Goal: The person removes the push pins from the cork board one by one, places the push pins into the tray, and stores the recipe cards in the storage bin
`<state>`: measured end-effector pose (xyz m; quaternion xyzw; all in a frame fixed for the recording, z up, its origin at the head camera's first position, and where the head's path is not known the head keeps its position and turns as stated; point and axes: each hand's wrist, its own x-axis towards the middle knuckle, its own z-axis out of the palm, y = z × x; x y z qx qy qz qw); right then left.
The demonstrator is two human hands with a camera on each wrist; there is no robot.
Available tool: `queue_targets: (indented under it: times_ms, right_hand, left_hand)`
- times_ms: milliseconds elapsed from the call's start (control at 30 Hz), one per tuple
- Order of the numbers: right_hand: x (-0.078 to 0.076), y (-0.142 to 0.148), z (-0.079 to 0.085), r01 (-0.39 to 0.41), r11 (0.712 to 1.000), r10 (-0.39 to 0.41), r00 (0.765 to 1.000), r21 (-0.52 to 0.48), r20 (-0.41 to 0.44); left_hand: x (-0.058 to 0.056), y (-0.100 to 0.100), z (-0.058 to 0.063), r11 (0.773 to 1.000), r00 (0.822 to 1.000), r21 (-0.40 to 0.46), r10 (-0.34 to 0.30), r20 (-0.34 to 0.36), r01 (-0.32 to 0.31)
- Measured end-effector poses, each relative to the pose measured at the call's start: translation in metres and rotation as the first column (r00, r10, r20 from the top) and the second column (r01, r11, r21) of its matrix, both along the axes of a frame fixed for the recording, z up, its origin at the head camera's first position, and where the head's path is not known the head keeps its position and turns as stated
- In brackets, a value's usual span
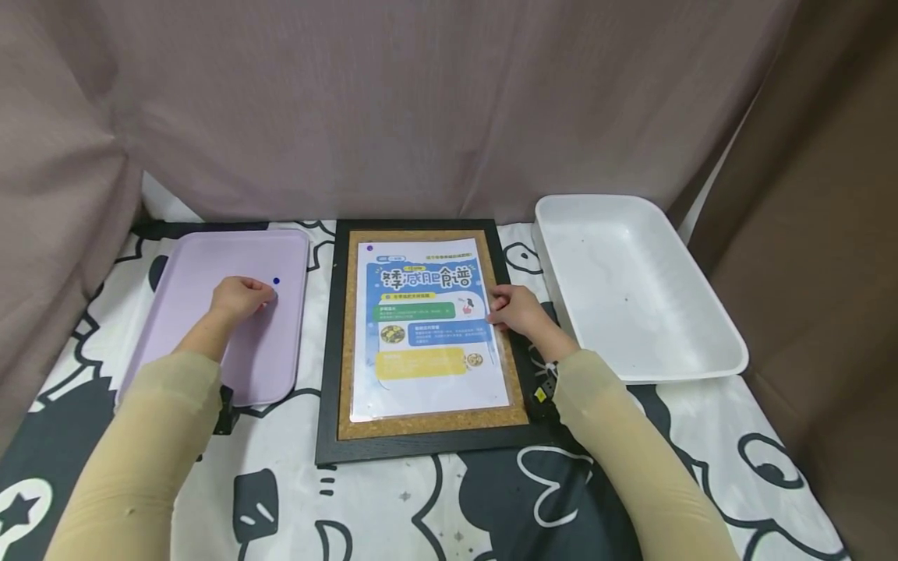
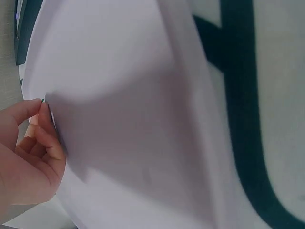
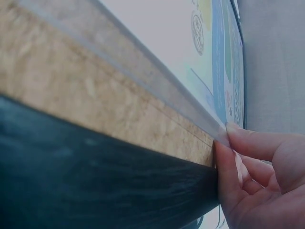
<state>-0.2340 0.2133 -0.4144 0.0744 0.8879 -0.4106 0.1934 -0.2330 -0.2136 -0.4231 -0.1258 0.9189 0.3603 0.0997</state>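
Over the right part of the lilac tray (image 1: 231, 253), my left hand (image 1: 238, 302) pinches between thumb and forefinger a tiny dark-green bit (image 2: 43, 100), which looks like a thumbtack and is mostly hidden. A round blue tack head (image 1: 277, 280) shows just beyond those fingertips in the head view. My right hand (image 1: 521, 313) holds the right edge of a printed laminated sheet (image 1: 421, 397) between thumb and forefinger. The sheet lies on a black-framed cork board (image 1: 435, 427), with a purple tack (image 1: 369, 248) at its top left corner. In the right wrist view, its clear margin (image 3: 176, 107) stands over the cork.
To the right of the board stands a deep white tray (image 1: 631, 312) with a few dark specks in it. The patterned cloth (image 1: 379, 499) covers the table. Grey curtains (image 1: 337, 109) hang behind, and a brown one (image 1: 807, 234) at the right.
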Motion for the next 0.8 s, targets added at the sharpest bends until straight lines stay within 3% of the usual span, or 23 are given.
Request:
queue_targets:
  times_ms: [333, 600, 800]
  right_hand:
    - [0.000, 0.000, 0.000, -0.002, 1.000, 0.002, 1.000, 0.008, 0.003]
    - [-0.002, 0.000, -0.005, -0.005, 1.000, 0.005, 1.000, -0.014, -0.017]
    - [-0.002, 0.001, -0.006, -0.008, 1.000, 0.008, 1.000, -0.006, -0.021]
  left_hand:
    - [0.000, -0.002, 0.002, 0.999, 0.999, 0.047, 0.024, 0.045, -0.026]
    - [0.000, -0.006, 0.018, 0.992, 1.000, 0.127, 0.013, 0.003, -0.013]
    - [-0.012, -0.006, 0.030, 0.965, 0.999, 0.262, 0.028, -0.047, -0.015]
